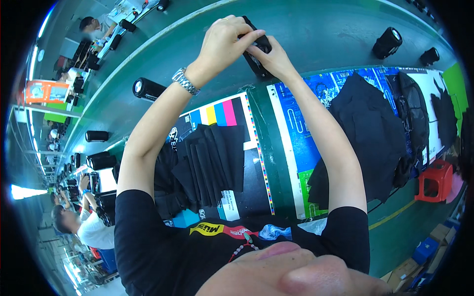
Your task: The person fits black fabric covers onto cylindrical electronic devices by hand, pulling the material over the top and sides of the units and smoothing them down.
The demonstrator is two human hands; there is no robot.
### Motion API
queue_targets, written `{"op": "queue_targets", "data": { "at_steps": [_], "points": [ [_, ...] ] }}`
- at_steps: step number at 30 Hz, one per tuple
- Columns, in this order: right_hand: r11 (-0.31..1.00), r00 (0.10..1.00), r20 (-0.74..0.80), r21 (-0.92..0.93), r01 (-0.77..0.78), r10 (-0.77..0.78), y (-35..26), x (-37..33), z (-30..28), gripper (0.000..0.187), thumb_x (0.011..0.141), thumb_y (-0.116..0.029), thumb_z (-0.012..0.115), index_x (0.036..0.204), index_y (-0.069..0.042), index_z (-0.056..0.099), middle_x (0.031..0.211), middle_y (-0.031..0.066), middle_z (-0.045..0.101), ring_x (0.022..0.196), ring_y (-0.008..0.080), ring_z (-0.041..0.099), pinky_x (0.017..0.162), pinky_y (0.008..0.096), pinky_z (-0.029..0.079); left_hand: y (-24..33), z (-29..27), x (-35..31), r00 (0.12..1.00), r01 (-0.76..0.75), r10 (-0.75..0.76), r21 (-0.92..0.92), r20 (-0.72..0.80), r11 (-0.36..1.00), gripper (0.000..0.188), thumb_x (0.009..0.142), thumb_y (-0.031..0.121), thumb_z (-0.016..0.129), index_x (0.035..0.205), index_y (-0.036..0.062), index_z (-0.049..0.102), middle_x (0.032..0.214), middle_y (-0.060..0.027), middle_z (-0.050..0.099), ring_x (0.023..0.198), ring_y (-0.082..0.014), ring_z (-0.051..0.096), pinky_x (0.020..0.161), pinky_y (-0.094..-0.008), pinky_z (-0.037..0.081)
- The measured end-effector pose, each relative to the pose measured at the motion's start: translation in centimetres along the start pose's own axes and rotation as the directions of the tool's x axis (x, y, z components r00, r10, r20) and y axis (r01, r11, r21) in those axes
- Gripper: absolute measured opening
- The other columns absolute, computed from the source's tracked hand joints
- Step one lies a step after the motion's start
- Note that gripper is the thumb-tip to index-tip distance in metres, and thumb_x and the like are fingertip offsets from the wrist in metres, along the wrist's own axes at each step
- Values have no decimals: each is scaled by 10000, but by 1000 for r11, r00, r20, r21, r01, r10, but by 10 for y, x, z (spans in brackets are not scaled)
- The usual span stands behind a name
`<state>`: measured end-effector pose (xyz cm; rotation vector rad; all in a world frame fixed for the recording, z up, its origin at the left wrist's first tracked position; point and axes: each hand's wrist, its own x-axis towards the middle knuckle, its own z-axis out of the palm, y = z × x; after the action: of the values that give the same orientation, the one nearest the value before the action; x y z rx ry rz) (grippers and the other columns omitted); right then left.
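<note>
- One black cylindrical speaker (148, 89) is resting on the green bench (321, 44), beside the left forearm.
- Folded black cloth pieces (212, 163) are lying nearer the body.
- The left hand (224, 39) is grasping a black elongated item (257, 68) over the bench, hiding part of it.
- That item is probably feeling firm, fairly light and slightly slippery; its long sides are offering the surest hold.
- The right hand (275, 58) is grasping its right side.
- More black cloth (368, 128) is covering a blue printed sheet (296, 130).
</note>
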<state>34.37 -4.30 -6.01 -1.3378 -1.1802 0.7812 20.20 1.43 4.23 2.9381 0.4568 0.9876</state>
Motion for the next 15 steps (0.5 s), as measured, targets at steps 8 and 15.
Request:
{"op": "queue_targets", "data": {
  "at_steps": [8,15],
  "points": [
    [773,934,-247,632,-46,257,-27,4,-49,1006,811,-819,292,1232,71,497,1218,170,550,1087,215,540,930,296,432,-10,36,-11,619,291,-785,-929,2,228,524,974,485,425,1132,21,610,1071,-67,622,952,-133,551,850,-302,401],
    [832,955,-233,554,-27,186,-14,29,-13,694,980,-568,250,957,14,627,834,84,668,752,146,613,722,267,485,38,92,2,644,197,-731,-972,227,-129,619,969,562,345,1035,24,643,952,-63,651,868,-127,596,791,-258,465]
  ]
}}
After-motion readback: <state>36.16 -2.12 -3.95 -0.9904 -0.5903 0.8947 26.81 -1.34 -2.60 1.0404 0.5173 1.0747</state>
